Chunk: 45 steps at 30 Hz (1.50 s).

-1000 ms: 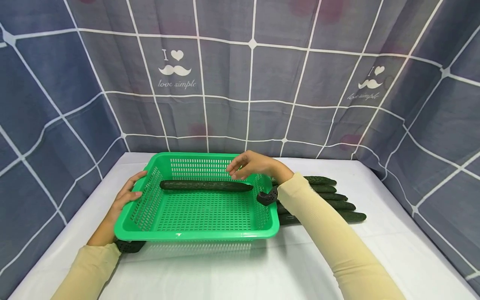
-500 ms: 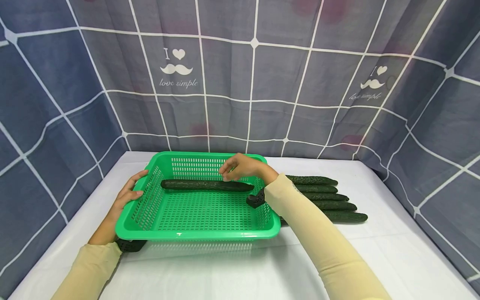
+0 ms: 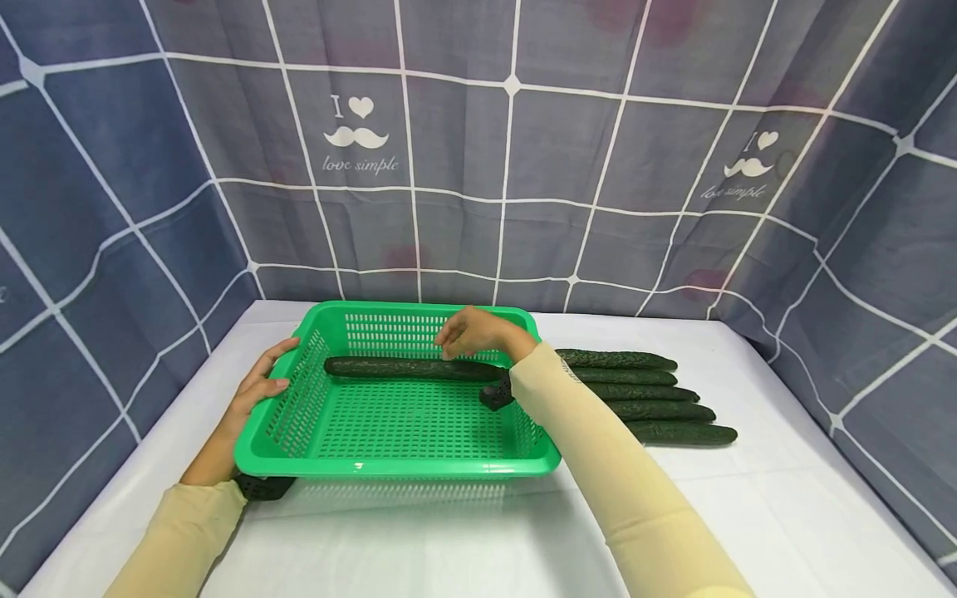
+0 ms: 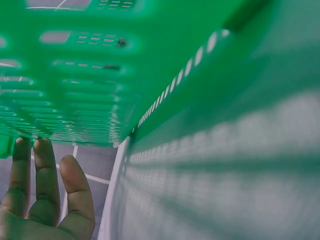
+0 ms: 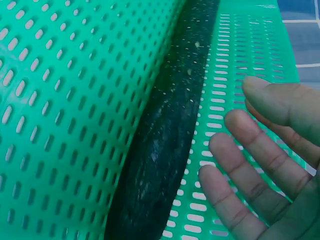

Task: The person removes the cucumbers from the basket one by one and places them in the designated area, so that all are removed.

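Note:
A green plastic basket (image 3: 396, 469) with slotted walls stands on the white-covered table, one dark green cucumber (image 3: 404, 368) lying lengthwise inside it near the back. My left hand (image 3: 250, 394) holds the basket's left rim, thumb over the edge; in the left wrist view several fingers (image 4: 45, 172) reach up against the basket from outside. Over the cucumber's right end hovers my right hand (image 3: 478, 330), its fingers loosely bent. The right wrist view shows thumb and fingers (image 5: 250, 185) spread beside the cucumber (image 5: 165, 130), apart from it, with nothing between them.
Several more cucumbers (image 3: 658, 410) lie side by side on the table (image 3: 777, 498) to the right of the basket, partly hidden by my right sleeve (image 3: 598, 448). Behind the table hangs a grey-blue checked curtain (image 3: 456, 232), which also lines both sides.
My right hand has moved slightly left and farther into the space over the basket, uncovering more of the cucumbers at the right. My left hand stays at the rim; the cucumber inside lies still.

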Each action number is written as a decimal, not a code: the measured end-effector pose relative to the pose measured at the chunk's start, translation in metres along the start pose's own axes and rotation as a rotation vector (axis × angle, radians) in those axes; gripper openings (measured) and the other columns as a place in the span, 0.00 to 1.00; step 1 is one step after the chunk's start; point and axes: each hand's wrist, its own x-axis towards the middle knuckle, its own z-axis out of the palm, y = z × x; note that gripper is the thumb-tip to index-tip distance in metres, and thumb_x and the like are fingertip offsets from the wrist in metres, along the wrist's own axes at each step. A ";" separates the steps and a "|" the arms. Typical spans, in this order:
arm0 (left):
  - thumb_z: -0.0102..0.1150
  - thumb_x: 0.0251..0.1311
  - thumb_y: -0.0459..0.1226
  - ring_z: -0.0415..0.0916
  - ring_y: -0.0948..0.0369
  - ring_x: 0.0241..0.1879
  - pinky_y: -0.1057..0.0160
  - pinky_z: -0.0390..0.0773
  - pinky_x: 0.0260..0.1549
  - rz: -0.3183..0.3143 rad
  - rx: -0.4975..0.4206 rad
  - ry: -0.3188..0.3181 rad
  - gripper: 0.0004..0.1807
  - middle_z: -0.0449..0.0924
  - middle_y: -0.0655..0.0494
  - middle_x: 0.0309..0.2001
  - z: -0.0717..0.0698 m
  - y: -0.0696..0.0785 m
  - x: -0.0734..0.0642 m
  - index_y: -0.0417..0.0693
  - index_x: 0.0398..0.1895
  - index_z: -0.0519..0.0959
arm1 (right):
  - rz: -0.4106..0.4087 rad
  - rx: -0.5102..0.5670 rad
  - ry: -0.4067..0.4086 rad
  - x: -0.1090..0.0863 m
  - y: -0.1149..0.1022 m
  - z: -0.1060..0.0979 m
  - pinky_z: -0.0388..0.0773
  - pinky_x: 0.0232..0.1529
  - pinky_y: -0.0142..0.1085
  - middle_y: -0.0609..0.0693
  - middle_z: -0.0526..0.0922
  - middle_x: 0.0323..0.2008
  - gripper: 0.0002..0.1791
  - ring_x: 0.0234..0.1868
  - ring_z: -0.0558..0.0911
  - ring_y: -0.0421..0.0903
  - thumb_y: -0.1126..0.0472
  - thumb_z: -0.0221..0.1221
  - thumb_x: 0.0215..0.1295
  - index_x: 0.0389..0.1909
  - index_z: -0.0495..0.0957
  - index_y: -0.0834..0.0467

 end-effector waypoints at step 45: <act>0.32 0.72 0.23 0.77 0.68 0.59 0.72 0.77 0.53 -0.030 0.061 0.064 0.38 0.75 0.66 0.68 0.001 0.002 0.000 0.63 0.75 0.74 | -0.063 -0.256 0.143 0.018 -0.003 0.031 0.83 0.55 0.40 0.54 0.91 0.51 0.16 0.55 0.87 0.51 0.65 0.78 0.62 0.51 0.91 0.59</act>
